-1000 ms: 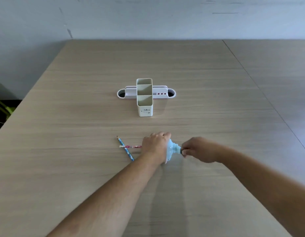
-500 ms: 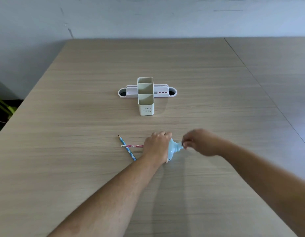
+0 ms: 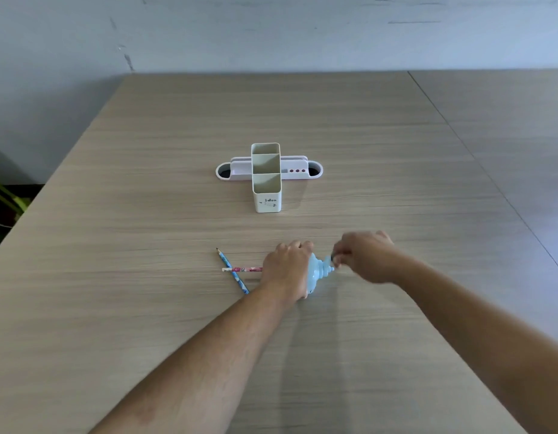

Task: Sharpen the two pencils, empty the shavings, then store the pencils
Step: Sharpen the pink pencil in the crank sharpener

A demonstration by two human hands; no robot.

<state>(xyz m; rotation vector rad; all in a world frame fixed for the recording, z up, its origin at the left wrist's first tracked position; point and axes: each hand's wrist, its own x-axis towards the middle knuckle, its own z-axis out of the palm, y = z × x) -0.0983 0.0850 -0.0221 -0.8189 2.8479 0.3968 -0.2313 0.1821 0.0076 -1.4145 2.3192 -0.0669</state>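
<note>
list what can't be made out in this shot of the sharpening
- Head view: the left hand covers most of the blue sharpener and the pink pencil's inserted end.
- Right hand fingers hide the crank.
- Print on the white holder: too small.

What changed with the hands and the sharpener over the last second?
The right hand swung up and over at the sharpener crank, still gripping it. The left hand kept holding the sharpener; the blue pencil, pink pencil and holder stayed put.
</note>
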